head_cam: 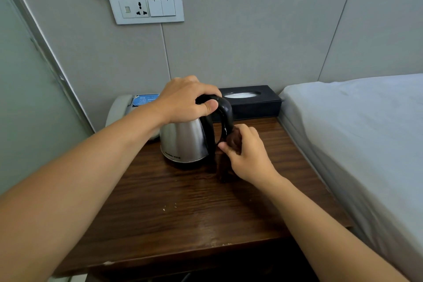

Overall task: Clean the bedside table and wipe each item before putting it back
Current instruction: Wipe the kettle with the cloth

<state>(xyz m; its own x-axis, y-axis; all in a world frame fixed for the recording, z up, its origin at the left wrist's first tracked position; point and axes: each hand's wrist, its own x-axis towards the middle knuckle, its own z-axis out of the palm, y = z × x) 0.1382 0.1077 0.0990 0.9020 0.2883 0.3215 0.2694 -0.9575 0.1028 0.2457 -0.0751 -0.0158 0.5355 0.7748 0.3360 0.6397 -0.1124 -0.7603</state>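
A view looked down from the person's head at a dark wooden bedside table (183,213) set between a grey wall and a bed.

At the far left of the tabletop lay a pale telephone (119,110) with a blue label, partly hidden behind the left forearm. Just right of it stood a steel kettle (183,142) with a black handle, upright on the wood. The left hand (183,101) gripped the top of the kettle, fingers curled over the lid end of the handle and thumb pressed against it, steadying it.

Further right, the right hand (247,155) pinched a dark brown cloth (235,142) against the lower part of the handle; the cloth blended with the wood, so its full extent was hard to make out. Behind the kettle sat a black tissue box (254,103), and the bed (354,133) filled the right edge.

The step in hand appeared to be wiping the kettle's handle. A few pale crumbs (169,207) lay on the near tabletop, so the surface likely needed wiping too. The next move probably called for working the cloth around the kettle body while the left hand held it firm.
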